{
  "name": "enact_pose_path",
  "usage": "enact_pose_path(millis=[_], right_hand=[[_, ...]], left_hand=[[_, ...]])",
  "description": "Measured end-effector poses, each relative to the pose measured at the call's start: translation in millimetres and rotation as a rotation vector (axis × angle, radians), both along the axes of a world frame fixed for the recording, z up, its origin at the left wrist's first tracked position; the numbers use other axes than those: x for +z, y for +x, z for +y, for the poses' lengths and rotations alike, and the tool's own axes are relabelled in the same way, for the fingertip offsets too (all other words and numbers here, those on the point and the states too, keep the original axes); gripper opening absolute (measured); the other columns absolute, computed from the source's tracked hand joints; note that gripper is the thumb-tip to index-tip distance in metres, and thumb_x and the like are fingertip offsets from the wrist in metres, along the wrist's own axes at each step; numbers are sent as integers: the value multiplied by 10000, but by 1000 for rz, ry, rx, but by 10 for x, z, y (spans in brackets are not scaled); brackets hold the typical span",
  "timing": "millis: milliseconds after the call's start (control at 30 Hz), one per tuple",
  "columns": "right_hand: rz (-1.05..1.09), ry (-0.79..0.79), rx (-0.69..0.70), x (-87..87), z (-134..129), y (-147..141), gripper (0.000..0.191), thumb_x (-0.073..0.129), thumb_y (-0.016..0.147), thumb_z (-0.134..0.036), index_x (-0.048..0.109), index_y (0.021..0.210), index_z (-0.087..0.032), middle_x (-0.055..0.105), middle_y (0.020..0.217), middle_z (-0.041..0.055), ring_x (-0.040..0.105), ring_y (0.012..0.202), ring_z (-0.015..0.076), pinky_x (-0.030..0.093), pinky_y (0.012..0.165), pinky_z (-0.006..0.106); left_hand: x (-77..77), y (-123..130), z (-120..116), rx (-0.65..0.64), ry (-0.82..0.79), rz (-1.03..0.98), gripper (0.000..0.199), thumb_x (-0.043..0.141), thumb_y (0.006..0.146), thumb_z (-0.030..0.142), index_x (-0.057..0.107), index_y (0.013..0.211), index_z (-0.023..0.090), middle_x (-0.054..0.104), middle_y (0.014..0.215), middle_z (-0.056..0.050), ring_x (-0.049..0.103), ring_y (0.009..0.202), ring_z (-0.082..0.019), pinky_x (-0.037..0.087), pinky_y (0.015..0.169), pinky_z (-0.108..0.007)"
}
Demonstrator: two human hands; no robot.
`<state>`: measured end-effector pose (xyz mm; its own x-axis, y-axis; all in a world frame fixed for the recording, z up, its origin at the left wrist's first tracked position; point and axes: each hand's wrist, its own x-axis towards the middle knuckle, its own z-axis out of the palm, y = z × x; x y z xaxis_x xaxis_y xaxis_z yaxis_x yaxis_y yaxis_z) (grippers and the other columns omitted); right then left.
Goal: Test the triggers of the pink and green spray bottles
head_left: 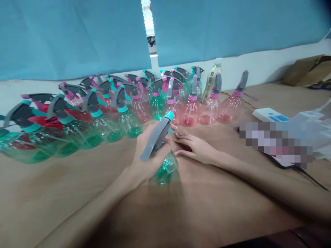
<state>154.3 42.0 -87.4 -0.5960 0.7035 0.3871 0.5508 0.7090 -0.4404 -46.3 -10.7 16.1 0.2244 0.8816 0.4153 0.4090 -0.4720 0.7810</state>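
Note:
My left hand [141,165] is wrapped around the neck of a clear green spray bottle [166,170], which has a grey trigger head and a turquoise nozzle. The bottle is upright, slightly tilted, and its collar is mostly hidden behind my fingers. Just to its right, my right hand [199,148] has its fingers stretched out, low over the tabletop, with the fingertips close to the bottle; whether they touch it I cannot tell. Nothing shows in the right hand. Beyond both hands, green spray bottles [130,122] and pink spray bottles [190,112] stand in rows.
A drink bottle [210,81] with a pale label stands behind the pink ones. To the right are a white device with blue buttons [271,115], a blurred-out flat object [276,144] with a cable, and clear plastic [314,127]. A cardboard box [303,70] sits far right.

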Motion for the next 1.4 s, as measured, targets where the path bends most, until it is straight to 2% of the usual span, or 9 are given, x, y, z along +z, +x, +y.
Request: enact_pose_path(millis=[133,333,533,733,933,1033,1167,1300,1400], right_hand=[[-25,-12,-3,0,-7,11,554,568,904,-542,610,1304,-161,563,1397,182,498,1329,327,417,1087,547],[-48,-17,15,3,7,69,543,538,924,-531,590,1329,-174,549,1418,161,477,1350,305,401,1102,534],[-53,-21,29,15,17,103,555,546,928,-509,582,1336,-135,554,1407,181,471,1353,308,397,1104,525],[-51,-23,32,-16,57,155,500,536,939,-494,590,1330,-186,580,1391,134,486,1342,304,399,1104,531],[-66,-31,25,-44,80,180,500,509,955,-492,584,1329,-169,565,1408,129,473,1355,293,388,1119,521],[-69,-37,22,-30,75,180,505,509,956,-486,583,1328,-152,548,1423,135,460,1364,293,378,1129,514],[-63,-42,16,-18,65,185,458,514,961,-454,590,1326,-187,565,1410,113,460,1365,288,385,1125,514],[-65,-43,-10,-41,51,226,449,485,976,-441,594,1325,-181,555,1418,115,451,1371,284,379,1131,511],[-67,-41,-33,-64,35,280,455,462,985,-443,590,1331,-176,541,1431,120,444,1377,277,370,1138,508]], left_hand=[[-10,-17,22,-42,24,-7,263,543,749,207,624,997,236,665,928,-20,651,835,-199,553,812,-370],[1,-28,21,-27,-36,18,196,558,747,255,614,934,235,625,725,12,616,634,-174,549,661,-337],[41,-31,21,-39,-14,22,117,546,748,264,597,845,224,598,676,14,595,619,-171,537,682,-345],[49,-47,42,-64,25,22,38,540,730,246,556,735,212,559,634,14,578,620,-170,500,615,-311],[-41,-106,58,-83,58,46,119,534,768,204,627,841,216,651,787,-14,616,698,-182,498,646,-315],[-78,-129,61,-76,53,30,80,542,770,192,608,810,215,637,761,-12,624,723,-190,469,615,-299],[-52,-113,65,-86,71,2,85,539,771,191,598,829,212,636,770,-10,619,723,-185,456,621,-302],[0,-70,89,-108,71,-35,243,543,757,174,619,985,206,657,892,-20,612,714,-161,488,681,-316],[-12,-68,102,-74,46,-71,257,554,772,200,616,1021,208,661,974,-32,619,722,-157,505,701,-321]])
